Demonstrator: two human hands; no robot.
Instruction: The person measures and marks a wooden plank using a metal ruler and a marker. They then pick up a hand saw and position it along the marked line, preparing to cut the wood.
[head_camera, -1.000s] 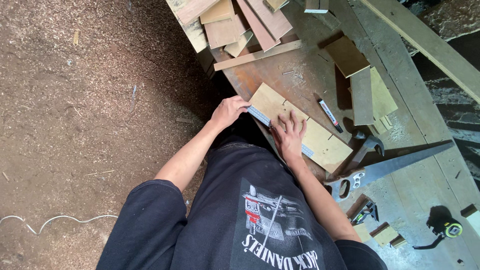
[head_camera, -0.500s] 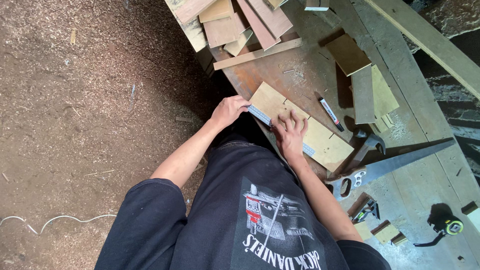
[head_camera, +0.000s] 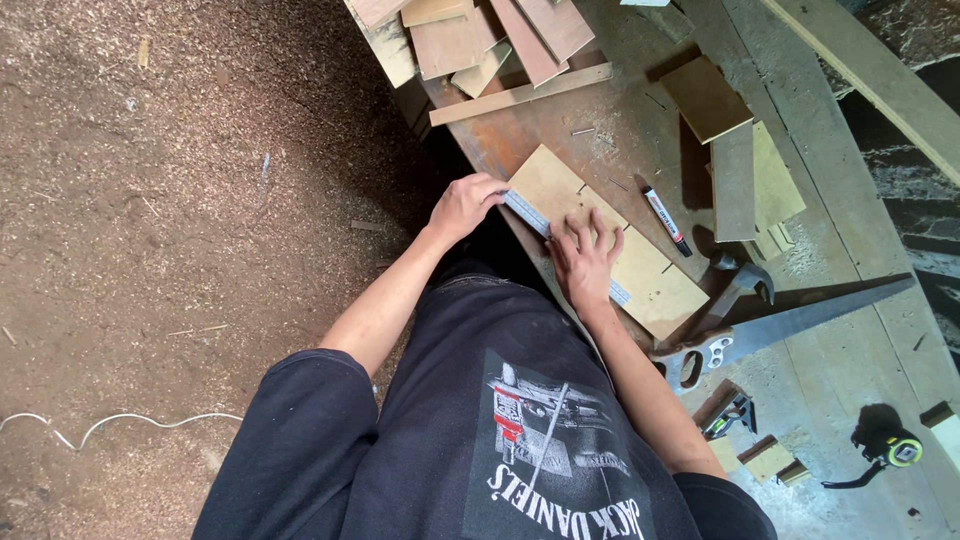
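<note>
A flat plywood board (head_camera: 640, 265) with small notches lies on the worn wooden workbench (head_camera: 850, 370). A metal ruler (head_camera: 527, 213) runs along the board's near edge. My left hand (head_camera: 463, 205) pinches the ruler's end at the board's left corner. My right hand (head_camera: 585, 262) lies flat, fingers spread, pressing down on the ruler and board. A marker pen (head_camera: 666, 221) rests just beyond the board.
A handsaw (head_camera: 790, 325) and a claw hammer (head_camera: 740, 285) lie to the right of the board. Wood offcuts (head_camera: 480, 40) are piled at the bench's far end, more boards (head_camera: 745, 170) further right, a tape measure (head_camera: 895, 450) near the corner. Sawdust covers the ground (head_camera: 150, 200).
Nothing has visibly changed beyond a slight shift of the camera; both hands stay on the ruler and board.
</note>
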